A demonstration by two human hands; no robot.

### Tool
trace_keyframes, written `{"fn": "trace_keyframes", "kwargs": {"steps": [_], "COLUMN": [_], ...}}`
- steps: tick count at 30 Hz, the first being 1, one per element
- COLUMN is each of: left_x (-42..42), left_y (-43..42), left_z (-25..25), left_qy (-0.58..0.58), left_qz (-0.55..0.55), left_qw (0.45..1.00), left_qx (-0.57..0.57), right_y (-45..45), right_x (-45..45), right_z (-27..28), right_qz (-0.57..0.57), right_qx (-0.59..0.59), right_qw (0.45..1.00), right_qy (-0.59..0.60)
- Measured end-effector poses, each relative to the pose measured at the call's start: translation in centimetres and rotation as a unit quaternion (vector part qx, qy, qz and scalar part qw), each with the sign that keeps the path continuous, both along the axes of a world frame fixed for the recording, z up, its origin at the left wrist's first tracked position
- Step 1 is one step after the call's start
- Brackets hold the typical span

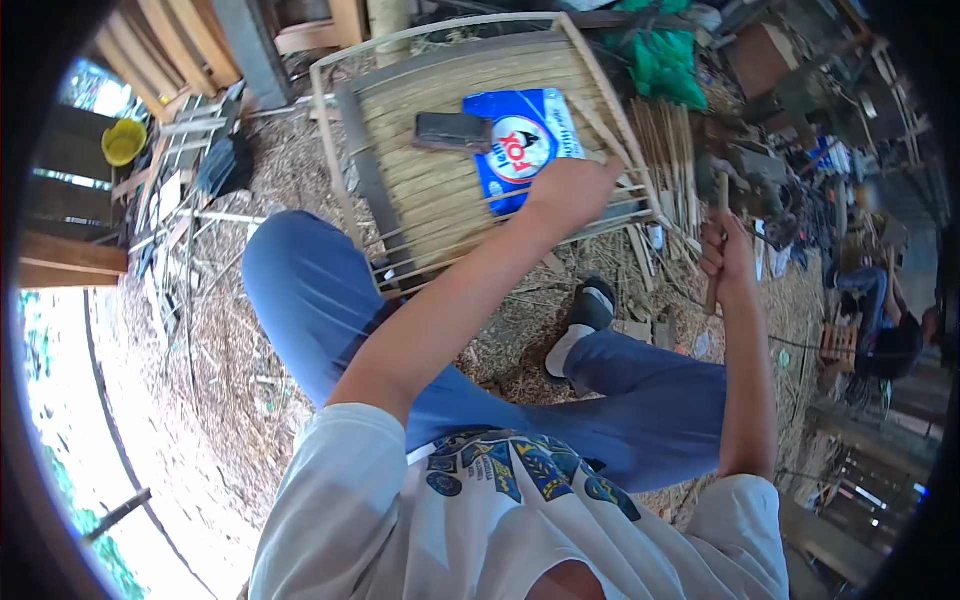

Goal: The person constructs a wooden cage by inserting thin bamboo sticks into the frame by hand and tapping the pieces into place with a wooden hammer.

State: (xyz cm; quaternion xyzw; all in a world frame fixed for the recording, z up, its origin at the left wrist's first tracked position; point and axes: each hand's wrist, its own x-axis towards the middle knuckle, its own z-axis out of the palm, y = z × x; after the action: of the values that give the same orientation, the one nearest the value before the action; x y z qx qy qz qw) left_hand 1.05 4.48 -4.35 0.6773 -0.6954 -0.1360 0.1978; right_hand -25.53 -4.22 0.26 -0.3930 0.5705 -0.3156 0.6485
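My left hand is closed at the right edge of a low wooden frame built from thin strips. A narrow wood strip runs to its fingertips; what they pinch is hidden. Under this hand lies a blue and white printed bag, on slatted boards. A dark rectangular block rests partly on the bag's left side. Off to the right, my right hand grips a wooden stick-like handle, held apart from the frame. Whether that handle carries a tool head cannot be made out.
Thin sticks lie beside the frame, below a green plastic bag. A yellow bucket stands at far left among wood scraps. Shavings cover the ground around my shoe. Another person is at the far right.
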Motion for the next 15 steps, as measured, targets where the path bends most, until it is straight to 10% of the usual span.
{"fn": "trace_keyframes", "kwargs": {"steps": [15], "left_x": [0.2], "left_y": [0.1], "left_z": [-1.7], "left_qy": [0.055], "left_qz": [0.007], "left_qw": [0.995], "left_qx": [-0.088], "right_y": [-2.0], "right_x": [1.4], "right_z": [-2.8], "right_qz": [0.041], "right_qx": [0.007], "right_qw": [0.999], "right_qy": [0.016]}}
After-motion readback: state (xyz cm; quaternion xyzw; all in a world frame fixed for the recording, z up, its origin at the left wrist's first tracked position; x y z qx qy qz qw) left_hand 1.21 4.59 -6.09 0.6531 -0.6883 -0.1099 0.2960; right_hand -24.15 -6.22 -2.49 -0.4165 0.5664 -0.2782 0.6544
